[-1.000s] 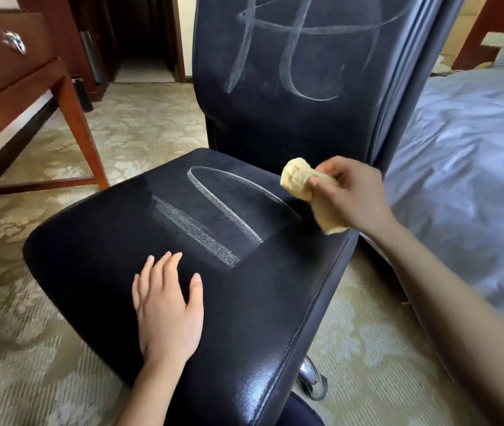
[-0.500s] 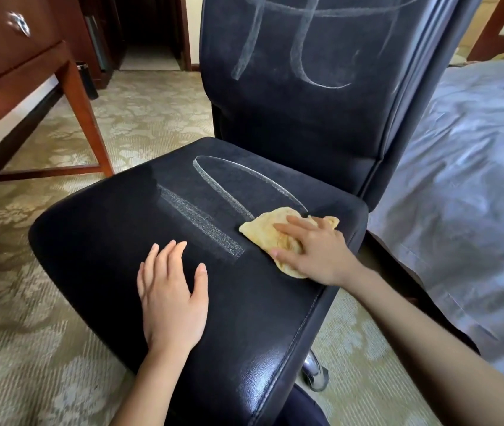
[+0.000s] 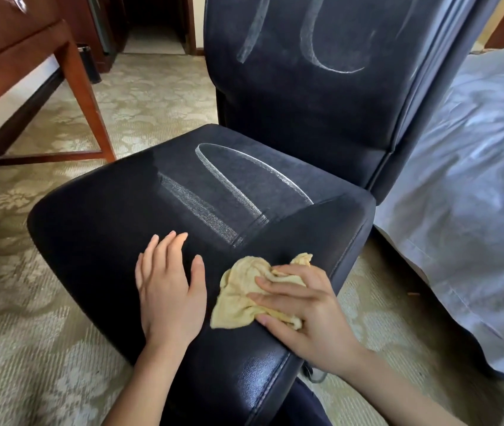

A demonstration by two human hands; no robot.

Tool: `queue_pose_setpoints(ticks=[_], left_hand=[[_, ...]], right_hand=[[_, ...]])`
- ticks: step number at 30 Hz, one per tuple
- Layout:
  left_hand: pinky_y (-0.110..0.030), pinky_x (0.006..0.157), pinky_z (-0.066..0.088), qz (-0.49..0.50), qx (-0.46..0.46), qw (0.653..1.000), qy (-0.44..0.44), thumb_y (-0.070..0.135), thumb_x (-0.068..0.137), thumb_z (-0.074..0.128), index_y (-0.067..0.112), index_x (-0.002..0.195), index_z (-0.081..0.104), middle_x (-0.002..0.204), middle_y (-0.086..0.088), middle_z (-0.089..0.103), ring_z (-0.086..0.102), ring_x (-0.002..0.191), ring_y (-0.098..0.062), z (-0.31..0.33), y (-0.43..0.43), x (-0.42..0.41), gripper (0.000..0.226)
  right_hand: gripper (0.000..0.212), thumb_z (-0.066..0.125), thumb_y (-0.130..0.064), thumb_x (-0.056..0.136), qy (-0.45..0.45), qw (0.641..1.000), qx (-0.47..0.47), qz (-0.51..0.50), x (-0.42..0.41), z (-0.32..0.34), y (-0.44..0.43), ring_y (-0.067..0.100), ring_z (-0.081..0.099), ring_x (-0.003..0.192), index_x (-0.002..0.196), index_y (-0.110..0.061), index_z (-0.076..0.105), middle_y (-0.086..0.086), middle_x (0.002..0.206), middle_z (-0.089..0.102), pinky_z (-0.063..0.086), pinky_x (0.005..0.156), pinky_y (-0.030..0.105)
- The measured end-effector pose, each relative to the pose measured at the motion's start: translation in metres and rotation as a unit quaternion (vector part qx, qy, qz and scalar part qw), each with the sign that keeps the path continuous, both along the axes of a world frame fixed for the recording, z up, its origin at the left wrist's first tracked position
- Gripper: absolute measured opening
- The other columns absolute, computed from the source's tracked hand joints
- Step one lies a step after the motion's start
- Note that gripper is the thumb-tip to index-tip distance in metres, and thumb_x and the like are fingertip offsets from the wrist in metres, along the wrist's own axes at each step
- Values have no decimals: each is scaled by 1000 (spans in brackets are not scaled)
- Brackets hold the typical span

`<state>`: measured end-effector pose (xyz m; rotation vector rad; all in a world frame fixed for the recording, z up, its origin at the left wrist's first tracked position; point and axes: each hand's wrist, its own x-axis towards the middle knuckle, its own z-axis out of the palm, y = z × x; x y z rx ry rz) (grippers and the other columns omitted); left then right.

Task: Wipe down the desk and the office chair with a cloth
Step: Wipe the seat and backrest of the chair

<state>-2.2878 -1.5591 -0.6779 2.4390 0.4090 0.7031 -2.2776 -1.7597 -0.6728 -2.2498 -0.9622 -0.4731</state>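
Observation:
A dark navy office chair fills the view, its seat (image 3: 115,210) dusty with white streak marks and its backrest (image 3: 321,96) also streaked. A clean dark band runs across the right side of the seat. My right hand (image 3: 303,315) presses a crumpled yellow cloth (image 3: 241,299) flat on the seat near its front right edge. My left hand (image 3: 169,290) rests flat on the seat just left of the cloth, fingers apart, holding nothing. The wooden desk (image 3: 14,47) stands at the upper left.
A desk leg (image 3: 86,96) slants down to the patterned carpet (image 3: 23,348) left of the chair. A bed with a grey-blue sheet (image 3: 466,195) sits close on the right. A dark bin (image 3: 89,64) stands by a doorway behind.
My right hand brought the cloth down from near the backrest onto the seat and dragged it toward me, leaving a clean dark band. My left hand stayed put.

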Motion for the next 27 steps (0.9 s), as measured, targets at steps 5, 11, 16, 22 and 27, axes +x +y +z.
queue_pose_setpoints(ticks=[5, 11, 16, 22, 27], left_hand=[[-44, 115, 19, 3, 6, 1000, 0, 28, 89, 44, 6, 128, 55, 138, -9, 51, 34, 137, -28, 0, -3, 1, 46], [-45, 116, 11, 8, 13, 1000, 2, 30, 86, 40, 7, 129, 54, 140, -8, 50, 31, 139, -28, -3, -8, 1, 50], [-45, 116, 5, 14, 18, 1000, 4, 32, 87, 39, 9, 132, 52, 141, -5, 49, 27, 141, -27, -3, -17, 0, 52], [-49, 115, 1, 44, 8, 999, 6, 40, 88, 28, 10, 135, 48, 144, -5, 45, 24, 142, -27, -2, -33, 1, 60], [-47, 116, -5, 60, -27, 998, 0, 49, 87, 15, 12, 142, 39, 151, -5, 35, 13, 146, -22, 1, -46, 1, 71]], right_hand=[[26, 60, -39, 86, -23, 997, 1, -71, 36, -2, -36, 17, 56, 110, 100, -23, 74, -11, 111, 67, 42, 92, 48], [26, 63, -33, 89, 47, 959, -81, -266, 111, 4, -77, 30, 54, 116, 112, -25, 70, 0, 124, 63, 41, 97, 46], [38, 39, -44, 97, 125, 907, -195, -351, 169, 16, -62, 26, 32, 136, 127, -30, 57, 0, 141, 47, 32, 105, 45], [40, 31, -37, 101, 154, 903, -248, -316, 182, 19, -15, 23, 11, 144, 136, -29, 47, 1, 152, 31, 22, 109, 48], [38, 31, -38, 101, 96, 936, -271, -204, 147, 17, 18, 20, 19, 140, 135, -34, 46, -5, 147, 38, 27, 106, 43]])
